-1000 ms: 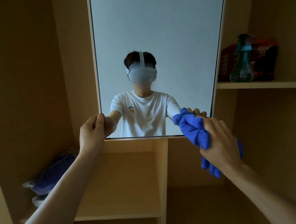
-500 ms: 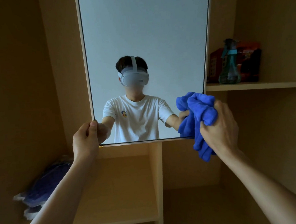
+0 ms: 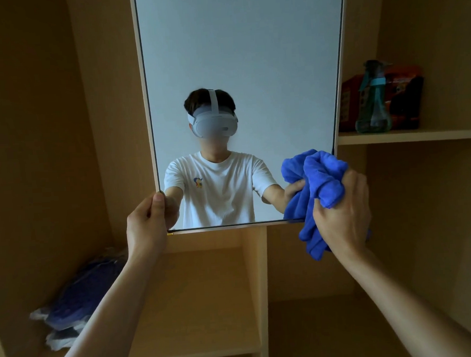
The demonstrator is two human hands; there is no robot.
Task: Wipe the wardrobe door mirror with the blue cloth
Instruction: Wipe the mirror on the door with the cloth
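The wardrobe door mirror (image 3: 243,53) fills the upper middle of the view and reflects a person in a white T-shirt. My left hand (image 3: 146,225) grips its lower left corner, thumb on the glass. My right hand (image 3: 344,210) holds the bunched blue cloth (image 3: 320,178) against the mirror's lower right corner. Part of the cloth hangs below the mirror's bottom edge.
Behind the door are light wooden wardrobe compartments. A spray bottle (image 3: 373,98) and a red box (image 3: 397,96) stand on the right shelf (image 3: 419,135). Bagged blue fabric (image 3: 79,295) lies on the lower left shelf. A vertical divider (image 3: 259,287) runs below the mirror.
My right hand has moved the blue cloth up along the mirror's lower right edge, from the bottom corner to slightly higher. My left hand keeps its grip on the lower left corner.
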